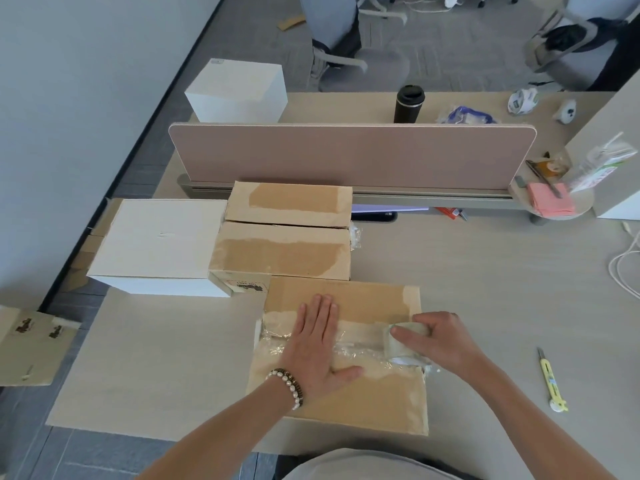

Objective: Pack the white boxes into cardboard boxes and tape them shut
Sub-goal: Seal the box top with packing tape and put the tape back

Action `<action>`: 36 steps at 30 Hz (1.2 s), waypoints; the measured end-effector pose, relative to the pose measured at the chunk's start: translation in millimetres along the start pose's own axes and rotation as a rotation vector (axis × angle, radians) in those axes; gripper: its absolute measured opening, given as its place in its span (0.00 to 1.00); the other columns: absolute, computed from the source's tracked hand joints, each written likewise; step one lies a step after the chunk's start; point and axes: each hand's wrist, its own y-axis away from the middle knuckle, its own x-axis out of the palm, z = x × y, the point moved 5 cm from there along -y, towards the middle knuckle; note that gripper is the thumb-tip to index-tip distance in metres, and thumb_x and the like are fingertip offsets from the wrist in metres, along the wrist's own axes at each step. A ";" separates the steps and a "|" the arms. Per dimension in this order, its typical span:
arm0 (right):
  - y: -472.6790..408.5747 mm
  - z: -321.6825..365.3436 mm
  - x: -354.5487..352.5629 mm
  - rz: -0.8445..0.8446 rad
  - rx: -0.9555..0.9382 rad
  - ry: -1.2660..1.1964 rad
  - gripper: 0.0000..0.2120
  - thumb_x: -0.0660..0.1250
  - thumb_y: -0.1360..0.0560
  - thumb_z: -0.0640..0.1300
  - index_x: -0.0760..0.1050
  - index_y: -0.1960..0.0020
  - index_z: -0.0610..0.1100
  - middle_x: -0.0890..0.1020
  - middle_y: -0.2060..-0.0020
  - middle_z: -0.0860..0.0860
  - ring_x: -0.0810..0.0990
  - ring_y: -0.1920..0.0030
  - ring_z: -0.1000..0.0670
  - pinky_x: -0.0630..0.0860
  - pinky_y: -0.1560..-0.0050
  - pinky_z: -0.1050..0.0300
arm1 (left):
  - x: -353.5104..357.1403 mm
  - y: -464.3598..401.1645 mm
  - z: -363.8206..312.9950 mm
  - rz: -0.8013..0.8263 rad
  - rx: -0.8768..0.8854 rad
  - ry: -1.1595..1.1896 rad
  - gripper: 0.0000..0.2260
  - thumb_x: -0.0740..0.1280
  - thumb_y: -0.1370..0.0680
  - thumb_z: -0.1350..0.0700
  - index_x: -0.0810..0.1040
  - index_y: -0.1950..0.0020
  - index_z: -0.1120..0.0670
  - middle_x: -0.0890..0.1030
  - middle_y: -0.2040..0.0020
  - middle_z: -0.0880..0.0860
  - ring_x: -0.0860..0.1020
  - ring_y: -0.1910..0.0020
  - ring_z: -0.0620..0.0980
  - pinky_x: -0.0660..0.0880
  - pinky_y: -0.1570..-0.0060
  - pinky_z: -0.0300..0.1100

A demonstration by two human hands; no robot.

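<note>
closed cardboard box [346, 396] flat on desk, wrinkled clear tape [360, 344] across seam

This is an office; a pale desk [485, 271] fills the middle of the frame, split from the facing desk by a low pink fabric divider [346, 154] across the upper centre; grey swivel chairs [346, 60] on castors stand on grey carpet tiles [242, 32] along the top; a black travel mug [408, 103] sits behind the divider; white cables [623, 265] trail at the right edge; a yellow utility knife [550, 379] lies at lower right; a plain white wall [69, 98] takes up the upper left.
</note>
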 end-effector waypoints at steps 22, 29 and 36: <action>0.6 -30.7 8.8 -0.354 -0.304 0.571 0.15 0.66 0.31 0.62 0.78 0.61 0.50 0.78 0.74 0.56 0.78 0.72 0.47 0.67 0.67 0.59 | -3.9 -20.9 -57.0 0.011 0.034 0.033 0.49 0.54 0.27 0.32 0.45 0.21 0.67 0.37 0.22 0.68 0.34 0.22 0.66 0.46 0.25 0.66; 3.5 -33.5 -7.9 -0.205 -0.270 0.161 0.10 0.60 0.30 0.53 0.75 0.57 0.49 0.75 0.69 0.58 0.76 0.65 0.52 0.68 0.64 0.60 | 1.1 -26.2 -62.7 -0.048 0.025 -0.006 0.50 0.52 0.25 0.26 0.49 0.20 0.66 0.43 0.20 0.65 0.39 0.21 0.65 0.49 0.25 0.66; 1.0 -54.5 -15.4 -0.092 -0.038 -0.016 0.29 0.76 0.31 0.58 0.61 0.73 0.46 0.61 0.79 0.54 0.60 0.75 0.53 0.58 0.73 0.62 | -1.1 -27.4 -63.0 -0.041 0.044 -0.009 0.47 0.50 0.25 0.26 0.47 0.18 0.57 0.42 0.18 0.58 0.38 0.21 0.65 0.48 0.26 0.68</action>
